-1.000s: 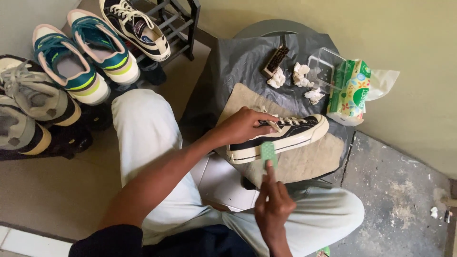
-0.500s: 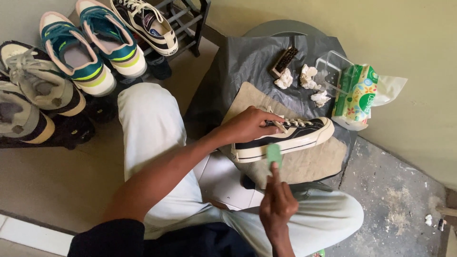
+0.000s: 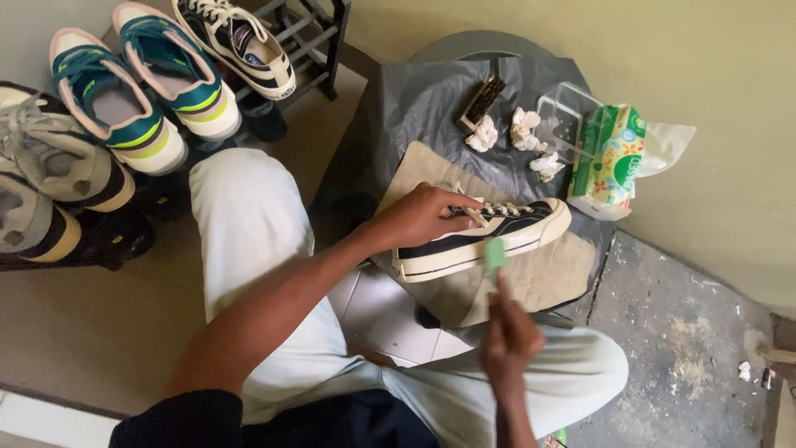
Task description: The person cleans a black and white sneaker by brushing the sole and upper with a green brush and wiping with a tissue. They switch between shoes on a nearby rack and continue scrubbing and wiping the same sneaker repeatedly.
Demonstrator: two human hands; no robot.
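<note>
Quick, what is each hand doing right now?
Left hand: closed on the black canvas sneaker with white sole, steadying it.
Right hand: closed on a small green brush-like tool held against the sneaker's sole.

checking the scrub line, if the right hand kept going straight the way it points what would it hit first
Most likely the white sole edge of the black sneaker: the right hand points up at it, with the small green tool it holds already at or almost touching the sidewall.

A round stool [image 3: 464,46] carried a grey plastic sheet [image 3: 414,108]. On the sheet lay a beige cloth [image 3: 547,278], a brush [image 3: 482,101], tissue wads [image 3: 524,133], a clear box [image 3: 564,112] and a tissue pack [image 3: 612,158]. A sneaker [image 3: 485,239] sat on the cloth.
</note>
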